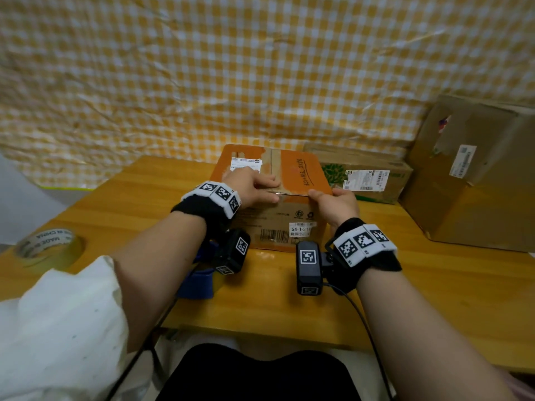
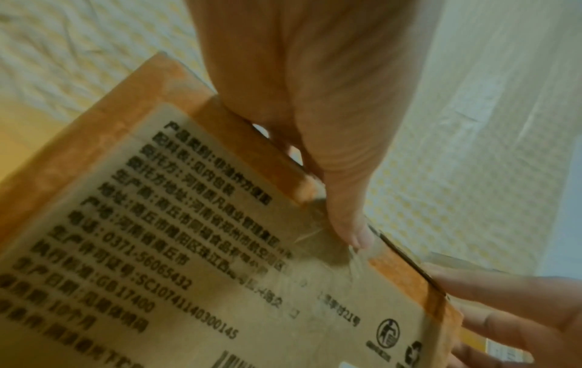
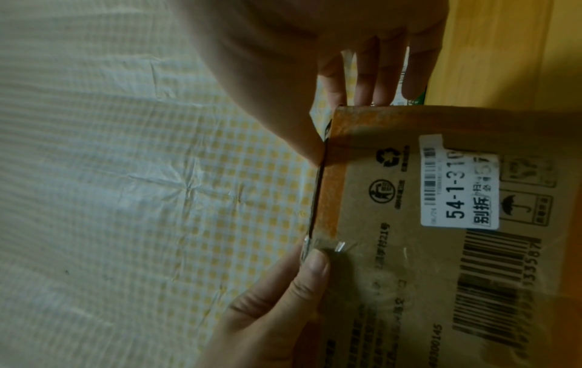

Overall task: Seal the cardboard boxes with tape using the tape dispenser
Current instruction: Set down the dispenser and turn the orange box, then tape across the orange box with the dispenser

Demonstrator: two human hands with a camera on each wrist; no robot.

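An orange and brown cardboard box (image 1: 292, 172) stands in the middle of the wooden table. My left hand (image 1: 273, 188) lies over its top front edge, fingers flat on top. Its thumb (image 3: 315, 269) presses a strip of clear tape (image 3: 341, 247) onto the front face. My right hand (image 1: 333, 202) grips the box's front right corner, thumb (image 3: 308, 147) on the top edge and fingers (image 3: 368, 79) down the right side. A thin dark gap shows under the top flap between the two thumbs. The blue tape dispenser (image 1: 197, 280) lies on the table under my left wrist, partly hidden.
A roll of clear tape (image 1: 47, 247) lies at the table's left end. A green printed box (image 1: 364, 176) stands just behind and to the right, and a large brown box (image 1: 469, 180) fills the right end. A yellow checked sheet (image 1: 202, 82) hangs behind the table.
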